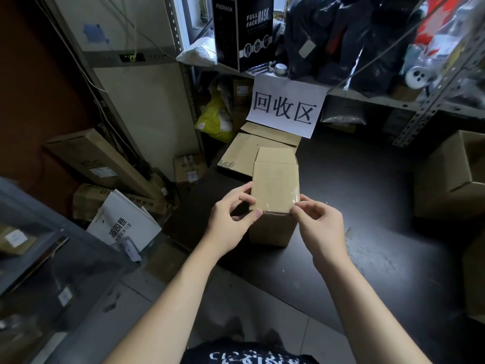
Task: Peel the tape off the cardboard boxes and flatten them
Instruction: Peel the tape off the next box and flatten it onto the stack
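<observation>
At the near edge of the view is a dark shirt with white print point(249, 353), and from it both bare forearms reach forward over the edge of a dark worktop point(367, 193). The left hand point(233, 214) has its grip closed on the small cardboard box point(270, 229): the thumb lies on the box's near left top corner and the curled fingers hold the left edge of the raised top flap. The right hand point(317, 222) has its grip closed too, thumb and forefinger pinching the clear tape point(273, 202) at the flap's near right corner, where the glossy strip crosses the fold between flap and box front. The box stands upright on the worktop, near its left edge, with its top flap tilted up and away from the person. Just behind the box lies flattened cardboard point(244, 151), stacked in layers. To the right, well apart, a larger cardboard carton point(446, 179) sits on the worktop. Left of the worktop, lower down, a white paper bag point(123, 222) and a long brown carton point(97, 158) lean among other boxes. Farther back a white paper sign point(286, 106) with large black characters hangs from a metal shelf, with a yellow bag point(215, 119) to its left. On the shelf above stands a black box point(244, 30) printed "FULL FACE MASK".
</observation>
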Tool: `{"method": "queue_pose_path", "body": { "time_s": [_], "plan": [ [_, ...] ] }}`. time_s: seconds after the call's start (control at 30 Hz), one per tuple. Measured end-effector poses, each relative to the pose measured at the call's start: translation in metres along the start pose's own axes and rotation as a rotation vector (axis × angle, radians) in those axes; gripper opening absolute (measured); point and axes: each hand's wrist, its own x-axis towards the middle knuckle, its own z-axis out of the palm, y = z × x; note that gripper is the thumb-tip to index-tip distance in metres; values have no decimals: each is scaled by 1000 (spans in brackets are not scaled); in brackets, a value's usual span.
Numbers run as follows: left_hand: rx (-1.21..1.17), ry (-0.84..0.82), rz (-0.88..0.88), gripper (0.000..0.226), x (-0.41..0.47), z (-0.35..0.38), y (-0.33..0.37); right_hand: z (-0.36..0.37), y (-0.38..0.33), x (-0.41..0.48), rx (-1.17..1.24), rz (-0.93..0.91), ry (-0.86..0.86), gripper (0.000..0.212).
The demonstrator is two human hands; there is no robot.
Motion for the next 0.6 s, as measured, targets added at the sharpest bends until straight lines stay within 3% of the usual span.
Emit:
{"method": "queue_pose_path", "body": {
  "time_s": [0.43, 0.6],
  "plan": [
    [87, -10, -2, 25, 4, -3, 6, 9, 8, -2, -130, -81, -42, 15],
    [323, -16, 153, 34, 3, 2, 9, 11, 13, -8, -99, -117, -83, 12]
  ]
}}
